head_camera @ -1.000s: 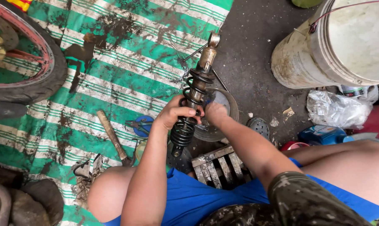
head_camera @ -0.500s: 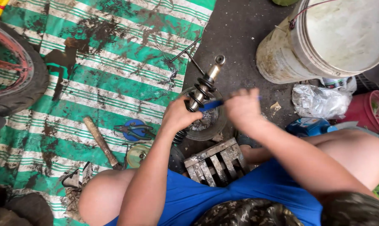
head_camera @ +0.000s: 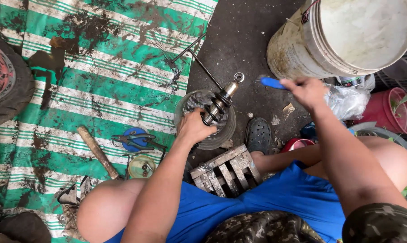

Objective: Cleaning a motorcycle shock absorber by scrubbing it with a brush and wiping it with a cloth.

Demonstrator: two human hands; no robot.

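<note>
Squatting on oily green tarp (head_camera: 100,90), shock absorber (head_camera: 217,104) in L hand (head_camera: 194,128).

1. Crumpled clear plastic bag (head_camera: 349,102): on the ground at right, just below the white bucket (head_camera: 347,38), beside a red pot (head_camera: 392,112).
2. No labels, signs or screens discernible.

Green-and-white striped mat (head_camera: 100,90) with dark stains; blue tool handle (head_camera: 271,83); blue shorts (head_camera: 284,202); off-white bucket (head_camera: 342,38); red pot (head_camera: 392,112); black-and-silver shock absorber (head_camera: 219,103).
</note>
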